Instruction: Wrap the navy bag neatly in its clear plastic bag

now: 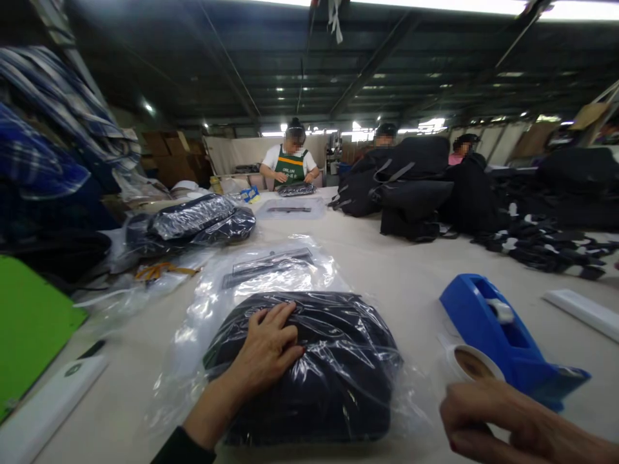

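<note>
Two hands, left hand [268,348] flat, open on bagged dark garment [319,367], right hand [503,419] fingers curled beside tape dispenser [498,341], grip unclear

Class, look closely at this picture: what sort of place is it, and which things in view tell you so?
Most likely a garment packing workshop. The left hand presses a dark folded garment in a clear plastic bag, a blue tape dispenser stands by the right hand, and other workers sit at the long table amid piles of dark clothing.

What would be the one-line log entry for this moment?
left hand: flat on bagged dark garment | right hand: at blue tape dispenser | table
</note>
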Motion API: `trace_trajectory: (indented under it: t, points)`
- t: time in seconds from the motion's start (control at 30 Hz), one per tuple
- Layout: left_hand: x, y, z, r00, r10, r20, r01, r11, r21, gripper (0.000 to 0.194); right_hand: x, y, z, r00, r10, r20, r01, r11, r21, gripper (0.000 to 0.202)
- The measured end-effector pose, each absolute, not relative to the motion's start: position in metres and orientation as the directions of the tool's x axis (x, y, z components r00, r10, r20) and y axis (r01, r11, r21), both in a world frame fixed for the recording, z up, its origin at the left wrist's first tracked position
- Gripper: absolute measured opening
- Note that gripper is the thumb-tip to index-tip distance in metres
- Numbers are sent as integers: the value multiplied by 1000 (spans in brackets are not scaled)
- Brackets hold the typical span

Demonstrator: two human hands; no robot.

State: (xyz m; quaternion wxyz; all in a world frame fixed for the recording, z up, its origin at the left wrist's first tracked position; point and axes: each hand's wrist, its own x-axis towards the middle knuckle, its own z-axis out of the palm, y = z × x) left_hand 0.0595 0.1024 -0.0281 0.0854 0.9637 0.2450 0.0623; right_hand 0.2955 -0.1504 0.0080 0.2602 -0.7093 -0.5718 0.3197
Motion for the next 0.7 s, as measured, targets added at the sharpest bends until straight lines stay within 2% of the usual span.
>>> trace_trajectory:
  t: [0.07, 0.17, 0.3, 0.7]
  points:
    - [59, 103, -29, 870, 487, 83, 463, -863, 203, 13, 287, -118, 31, -50, 970, -238, 689, -139, -712, 20]
    - [60, 103, -29, 867, 490, 87, 464, -859, 215, 13, 282, -77, 38, -192, 941, -280, 765, -36, -643, 22]
    - [58, 105, -31, 869, 489, 78, 458, -853, 249, 14, 289, -47, 23, -210, 944, -256, 841, 41, -539, 20]
    - [58, 108, -32, 871, 488, 64, 451, -844, 292, 15, 294, -16, 23, -257, 927, -272, 916, 144, -374, 13]
